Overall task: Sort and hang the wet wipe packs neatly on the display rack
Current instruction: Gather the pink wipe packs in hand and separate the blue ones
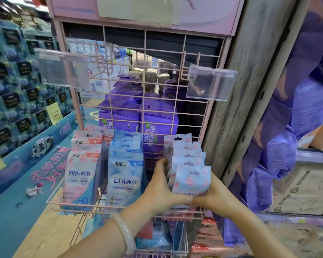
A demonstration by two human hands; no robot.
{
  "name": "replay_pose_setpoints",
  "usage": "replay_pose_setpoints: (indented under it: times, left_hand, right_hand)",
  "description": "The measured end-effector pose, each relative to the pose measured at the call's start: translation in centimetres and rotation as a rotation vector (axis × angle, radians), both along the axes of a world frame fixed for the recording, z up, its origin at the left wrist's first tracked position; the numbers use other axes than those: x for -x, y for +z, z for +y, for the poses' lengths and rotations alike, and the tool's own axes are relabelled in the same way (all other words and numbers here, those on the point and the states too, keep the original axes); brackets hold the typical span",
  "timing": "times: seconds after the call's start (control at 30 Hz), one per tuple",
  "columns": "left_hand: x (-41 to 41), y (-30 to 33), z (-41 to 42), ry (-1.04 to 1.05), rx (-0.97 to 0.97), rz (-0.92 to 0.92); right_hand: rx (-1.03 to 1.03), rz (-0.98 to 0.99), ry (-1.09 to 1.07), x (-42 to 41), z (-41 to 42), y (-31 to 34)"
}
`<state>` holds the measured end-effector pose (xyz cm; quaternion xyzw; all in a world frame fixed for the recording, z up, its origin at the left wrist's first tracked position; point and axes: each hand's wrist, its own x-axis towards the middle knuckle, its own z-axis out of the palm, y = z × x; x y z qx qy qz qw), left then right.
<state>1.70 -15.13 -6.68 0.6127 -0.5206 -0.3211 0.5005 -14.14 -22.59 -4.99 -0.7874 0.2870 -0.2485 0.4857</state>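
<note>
Both hands grip a fanned stack of wet wipe packs (189, 175) at the right end of a pink wire display rack (123, 86). The left hand (161, 185) clasps the stack's left edge, fingers curled behind it and thumb along the bottom; the right hand (211, 197) cups the lower right corner from below. These packs face backward: pale blue film with pink petals and a hang slot at each top, no legible brand.

Left of them two rows stand front-on in the rack's wire basket (73, 206). The pink-and-blue row (81, 172) reads "洁柔", "10" and "99.9% 杀菌". The blue row (126, 175) beside it reads "洁柔", "10" and "EDI 纯水". A pale bangle (124, 232) circles the left wrist.

Above, two clear plastic price-tag holders stick out from the grid, one at the left (62, 68) and one at the right (211, 82), both blank. Behind the mesh sit purple packs (158, 125) printed "100%" and "80".

Left of the rack a blue display platform (26, 164) carries large pink Chinese lettering, blurred, with a wall of blue-and-black boxes (13, 86) behind. Right of the rack rises a grey wood-grain post (248, 90). More packs hang in a lower tier (157, 239) beneath the basket.
</note>
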Motion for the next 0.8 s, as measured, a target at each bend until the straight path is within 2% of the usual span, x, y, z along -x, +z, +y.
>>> replay_pose_setpoints:
  times: [0.1, 0.23, 0.27, 0.33, 0.43, 0.5, 0.57, 0.7, 0.8]
  left_hand:
    - [-0.1, 0.5, 0.2, 0.047, 0.084, 0.108]
    - [-1.4, 2.5, 0.8, 0.133, 0.205, 0.163]
    - [-1.8, 2.8, 1.2, 0.133, 0.229, 0.166]
    - [-2.4, 3.3, 2.0, 0.128, 0.260, 0.180]
    - [-2.4, 3.4, 2.8, 0.117, 0.286, 0.235]
    - [-2.2, 3.1, 2.9, 0.122, 0.291, 0.278]
    - [-2.3, 2.8, 2.8, 0.149, 0.301, 0.338]
    - [-2.8, 2.5, 2.4, 0.177, 0.321, 0.454]
    - [-2.9, 2.5, 2.3, 0.171, 0.310, 0.476]
  right_hand:
    - [-0.011, -0.022, 0.017, -0.2, 0.2, 1.3]
    - [-0.165, -0.122, 0.197, 0.8, -2.2, 5.2]
    - [-0.171, -0.151, 0.151, 0.6, -3.0, 5.5]
    - [-0.055, -0.121, -0.057, -1.1, -4.2, 5.3]
    - [0.117, -0.043, -0.456, -4.9, -4.6, 4.2]
    - [0.263, 0.067, -0.585, -6.4, -3.9, 3.8]
    - [0.279, 0.127, -0.613, -6.9, -2.8, 3.0]
    - [0.274, 0.022, -0.573, -7.0, -2.0, 1.1]
    - [0.086, -0.099, -0.488, -6.4, -3.2, 0.3]
